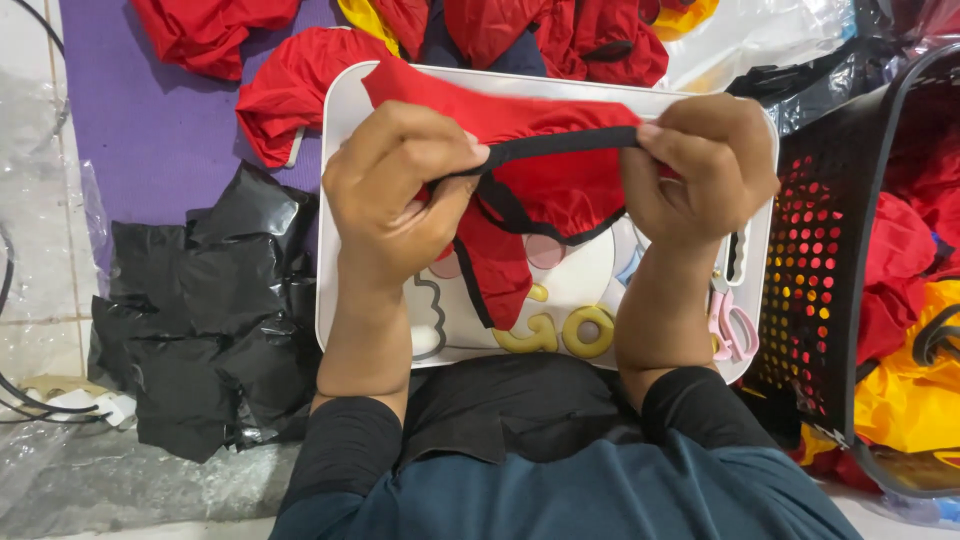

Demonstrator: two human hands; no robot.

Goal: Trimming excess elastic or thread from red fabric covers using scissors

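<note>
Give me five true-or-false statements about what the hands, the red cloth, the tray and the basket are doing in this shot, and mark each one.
1. Both hands, the left hand and the right hand, grip the red garment by its black trim. True.
2. The garment is held above a white tray. True.
3. The black basket stands on the person's left. False: it stands on the right.
4. The pink scissors are in the right hand. False: they lie on the tray's right edge.
5. Crumpled black plastic lies left of the tray. True.
</note>
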